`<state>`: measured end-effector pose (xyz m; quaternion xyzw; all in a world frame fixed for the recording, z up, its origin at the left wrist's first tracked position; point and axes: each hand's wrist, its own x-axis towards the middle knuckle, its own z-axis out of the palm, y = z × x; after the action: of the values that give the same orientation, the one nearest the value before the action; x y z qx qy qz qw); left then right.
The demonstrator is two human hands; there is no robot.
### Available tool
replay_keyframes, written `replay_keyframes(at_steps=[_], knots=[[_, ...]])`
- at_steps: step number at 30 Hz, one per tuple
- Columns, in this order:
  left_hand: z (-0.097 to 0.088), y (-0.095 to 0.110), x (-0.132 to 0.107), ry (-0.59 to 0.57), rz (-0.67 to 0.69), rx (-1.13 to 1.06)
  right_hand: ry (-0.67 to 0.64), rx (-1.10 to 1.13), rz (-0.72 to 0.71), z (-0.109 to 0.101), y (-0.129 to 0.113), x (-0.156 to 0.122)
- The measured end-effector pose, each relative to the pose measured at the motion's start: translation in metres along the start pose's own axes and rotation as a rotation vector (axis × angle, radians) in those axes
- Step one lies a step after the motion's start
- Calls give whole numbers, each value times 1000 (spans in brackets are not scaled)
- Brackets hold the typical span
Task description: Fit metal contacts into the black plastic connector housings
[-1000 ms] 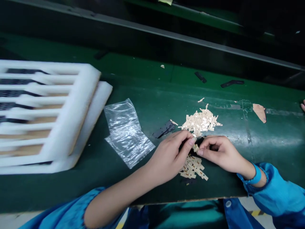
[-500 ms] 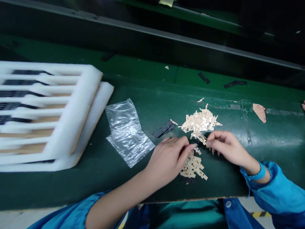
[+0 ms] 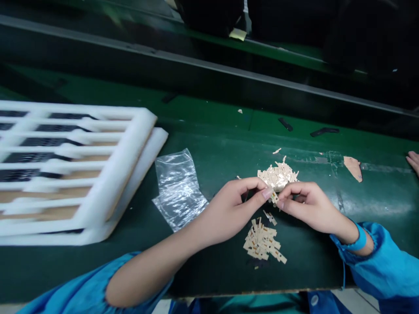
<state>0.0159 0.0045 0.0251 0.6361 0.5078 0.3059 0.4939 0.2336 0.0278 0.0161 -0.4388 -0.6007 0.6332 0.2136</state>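
Between my two hands is a small flat cream-coloured piece (image 3: 273, 198) with a dark mark on it. My left hand (image 3: 240, 203) pinches its left end between thumb and forefinger. The thumb and fingers of my right hand (image 3: 304, 203) close on its right end. Just beyond my fingertips lies a heap of similar cream pieces (image 3: 278, 173). Nearer to me, a second pile of cream pieces (image 3: 262, 242) shows brownish marks. One loose piece (image 3: 270, 217) lies between that pile and my hands.
Clear plastic bags (image 3: 178, 187) lie left of my hands. Further left, white foam trays (image 3: 131, 144) hold black parts. Black strips (image 3: 324, 131) and a tan scrap (image 3: 353, 168) rest on the green table (image 3: 209, 135). Another person's hand (image 3: 414, 161) shows at the right edge.
My left hand has moved off the near pile, up to my right hand, and both now meet at one small piece. The camera view has shifted slightly.
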Motion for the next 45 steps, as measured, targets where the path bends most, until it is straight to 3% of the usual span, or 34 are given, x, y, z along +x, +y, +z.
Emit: replay_keyframes(at_steps=[3,7,10,13,25,33,36,45], knots=[[-4,6,13,46,55,50,53,-31,-128,-3,-7,7],[-7,9,24,290,285,317,219,-90,-294,-8,-13,16],[-9,11,28,227,494,497,330,-177,-382,-11,-15,20],[-9,12,30,138,567,527,365,-220,-447,-12,-14,21],[-4,4,34,147,561,560,337,-123,-396,-8,-11,22],[-8,8,30,132,417,495,347,-144,-366,-12,-7,21],[-8,8,29,86,425,426,362,-177,-380,-10,-8,22],[-8,5,29,68,438,493,348,-193,-384,-6,-10,21]])
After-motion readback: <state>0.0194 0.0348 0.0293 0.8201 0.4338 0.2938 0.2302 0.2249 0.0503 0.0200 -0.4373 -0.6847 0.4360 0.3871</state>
